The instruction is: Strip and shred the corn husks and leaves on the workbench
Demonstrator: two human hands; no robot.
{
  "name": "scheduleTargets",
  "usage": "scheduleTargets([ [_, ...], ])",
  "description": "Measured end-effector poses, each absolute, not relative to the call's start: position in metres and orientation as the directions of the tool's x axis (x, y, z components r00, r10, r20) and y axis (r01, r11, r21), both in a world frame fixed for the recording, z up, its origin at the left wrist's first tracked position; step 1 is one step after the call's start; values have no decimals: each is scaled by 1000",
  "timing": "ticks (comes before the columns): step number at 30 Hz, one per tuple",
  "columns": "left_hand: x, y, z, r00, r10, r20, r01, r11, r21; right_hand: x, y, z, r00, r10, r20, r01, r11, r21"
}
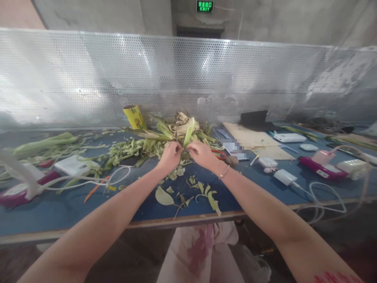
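Observation:
Near the middle of the blue table, my left hand [171, 158] and my right hand [202, 154] come close together with curled fingers. Both are closed in a pinch at the lower end of a pale green stalk [189, 133], which rises between them; the exact grip is partly hidden by the fingers. Behind them lies a heap of green and dried leaves [184, 125]. A pile of small green pieces [129, 149] spreads to the left of my left hand. Torn leaves [165, 196] are scattered on the tabletop nearer to me.
A yellow tube [134, 117] leans by the perforated metal screen [88, 78]. Power strips [322, 168], white chargers [285, 177] and looping cables lie to the right, beside cardboard [250, 134]. At the left are another cable [88, 181] and a large green stalk [44, 143].

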State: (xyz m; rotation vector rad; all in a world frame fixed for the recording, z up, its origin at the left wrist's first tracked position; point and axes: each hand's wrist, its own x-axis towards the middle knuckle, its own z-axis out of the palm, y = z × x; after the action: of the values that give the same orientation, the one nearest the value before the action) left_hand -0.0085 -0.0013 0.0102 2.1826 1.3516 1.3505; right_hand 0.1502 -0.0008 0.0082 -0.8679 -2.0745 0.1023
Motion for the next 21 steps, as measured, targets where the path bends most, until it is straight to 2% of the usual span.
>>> scheduleTargets([
  [4,-8,-3,10,191,781,595,624,-564,541,147,-2,4,-433,584,686,552,774,-310],
  [10,-9,-3,9,235,776,586,660,-570,490,144,-6,1,-414,661,626,598,716,-360],
  [12,-10,-3,9,288,754,591,684,-594,424,143,-8,1,-422,680,599,618,700,-359],
  [17,-16,-3,11,456,671,585,739,-651,170,144,-10,3,-425,743,517,665,644,-379],
  [19,-17,-2,11,481,662,575,739,-659,141,144,-9,4,-421,747,514,644,646,-410],
  [21,-18,-1,12,472,666,577,730,-663,169,144,-7,5,-407,739,538,604,659,-449],
])
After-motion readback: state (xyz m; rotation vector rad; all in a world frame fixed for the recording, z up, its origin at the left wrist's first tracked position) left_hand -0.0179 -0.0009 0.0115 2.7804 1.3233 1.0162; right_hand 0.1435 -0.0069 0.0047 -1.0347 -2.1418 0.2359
